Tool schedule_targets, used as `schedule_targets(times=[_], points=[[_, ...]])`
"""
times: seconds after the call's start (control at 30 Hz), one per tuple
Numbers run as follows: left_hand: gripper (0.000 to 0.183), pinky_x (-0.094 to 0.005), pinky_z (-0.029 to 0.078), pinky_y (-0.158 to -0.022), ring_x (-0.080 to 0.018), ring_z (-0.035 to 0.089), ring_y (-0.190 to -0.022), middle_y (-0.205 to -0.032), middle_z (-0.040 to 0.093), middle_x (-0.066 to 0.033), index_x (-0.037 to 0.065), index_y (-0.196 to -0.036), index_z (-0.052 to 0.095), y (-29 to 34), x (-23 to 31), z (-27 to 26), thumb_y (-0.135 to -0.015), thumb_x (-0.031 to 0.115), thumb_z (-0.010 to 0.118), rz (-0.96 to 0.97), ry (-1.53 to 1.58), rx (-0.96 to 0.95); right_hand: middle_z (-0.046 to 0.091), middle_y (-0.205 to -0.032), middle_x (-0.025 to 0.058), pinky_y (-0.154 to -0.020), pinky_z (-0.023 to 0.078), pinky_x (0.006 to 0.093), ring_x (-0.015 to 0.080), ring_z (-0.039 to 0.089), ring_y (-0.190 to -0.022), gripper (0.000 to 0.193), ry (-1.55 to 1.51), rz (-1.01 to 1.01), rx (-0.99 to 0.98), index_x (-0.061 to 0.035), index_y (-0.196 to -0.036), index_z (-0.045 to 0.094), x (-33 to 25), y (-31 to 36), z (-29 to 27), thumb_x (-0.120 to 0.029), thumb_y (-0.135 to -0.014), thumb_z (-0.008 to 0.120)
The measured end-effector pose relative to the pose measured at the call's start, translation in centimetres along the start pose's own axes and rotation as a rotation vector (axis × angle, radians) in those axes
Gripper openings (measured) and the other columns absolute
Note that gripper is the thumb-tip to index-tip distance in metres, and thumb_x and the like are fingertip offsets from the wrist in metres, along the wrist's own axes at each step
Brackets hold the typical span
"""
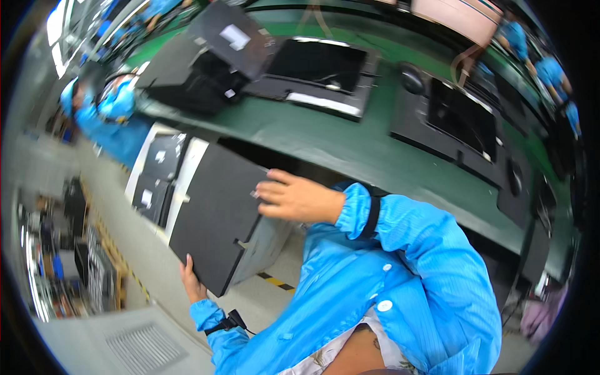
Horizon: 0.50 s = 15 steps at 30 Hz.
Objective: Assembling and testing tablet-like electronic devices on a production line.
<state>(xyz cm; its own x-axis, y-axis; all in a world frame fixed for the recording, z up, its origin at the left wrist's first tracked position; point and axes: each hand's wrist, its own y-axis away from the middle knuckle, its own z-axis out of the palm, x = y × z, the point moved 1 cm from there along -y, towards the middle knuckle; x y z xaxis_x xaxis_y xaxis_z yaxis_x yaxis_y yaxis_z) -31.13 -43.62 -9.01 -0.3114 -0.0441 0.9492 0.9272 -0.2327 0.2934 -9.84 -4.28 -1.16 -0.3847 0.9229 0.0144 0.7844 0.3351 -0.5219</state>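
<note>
While 2 blue sleeves [419,240] with black wrist straps [371,217] fill the near view, both hands are at 1 dark flat panel [215,209]. Panel lies over a pale box [265,249], just off the desk's near edge. Left hand [194,287] at its lower-left edge, right hand [300,199] on its right edge; likely held from 2 sides to keep it level and stop sliding. Box probably takes some weight; underside hidden.

Panel vs fingers: right fingers are slightly apart, tips on the panel's top by its edge; thumb unclear, can't tell if clamped or just resting. Left fingers sit against the outer edge, partly out of sight, can't tell if clamped.

Striped tape [275,282] on the floor by the box. Just past the panel, white tray [194,157] with black packs [164,164] in it, white labels up, maybe set apart to avoid rubbing.

Desk [375,140] beyond: 2 black screens [461,119], each on a dark board, perhaps for protection; black mouse-shaped thing [411,78] between. Dark sheets [228,59] piled at odd tilts, left end. Farther: co-worker [119,137] in blue at left, more blue-clad people [515,40] upper right.
</note>
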Motion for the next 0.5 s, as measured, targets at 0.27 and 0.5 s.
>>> schedule_targets(times=[0.27,0.5], points=[[0.051,-0.0381,0.043,-0.11,-0.0274,0.058,-0.125,-0.134,0.06,-0.0193,-0.003,-0.142,0.053,-2.0,5.9,14.7,-0.1,0.022,0.068,0.42,-0.647,-0.096,0.056,-0.078,0.0054,-0.07,0.045,0.037,0.0229,0.058,-0.079,0.042,0.307,0.645,-0.307,-0.0072,-0.122,0.061,2.5,9.9,-11.2,-0.014,-0.081,0.064],[0.061,-0.0546,0.029,-0.119,-0.0424,0.042,-0.142,-0.15,0.047,-0.0234,-0.001,-0.137,0.055,10.8,3.4,42.1,-0.083,0.012,0.079,1.189,-0.782,-1.074,0.062,-0.084,0.0087,-0.066,0.051,0.0425,0.0277,0.065,-0.075,0.057,0.415,0.838,0.242,-0.0085,-0.135,0.058,8.2,13.4,-17.5,-0.016,-0.081,0.071]])
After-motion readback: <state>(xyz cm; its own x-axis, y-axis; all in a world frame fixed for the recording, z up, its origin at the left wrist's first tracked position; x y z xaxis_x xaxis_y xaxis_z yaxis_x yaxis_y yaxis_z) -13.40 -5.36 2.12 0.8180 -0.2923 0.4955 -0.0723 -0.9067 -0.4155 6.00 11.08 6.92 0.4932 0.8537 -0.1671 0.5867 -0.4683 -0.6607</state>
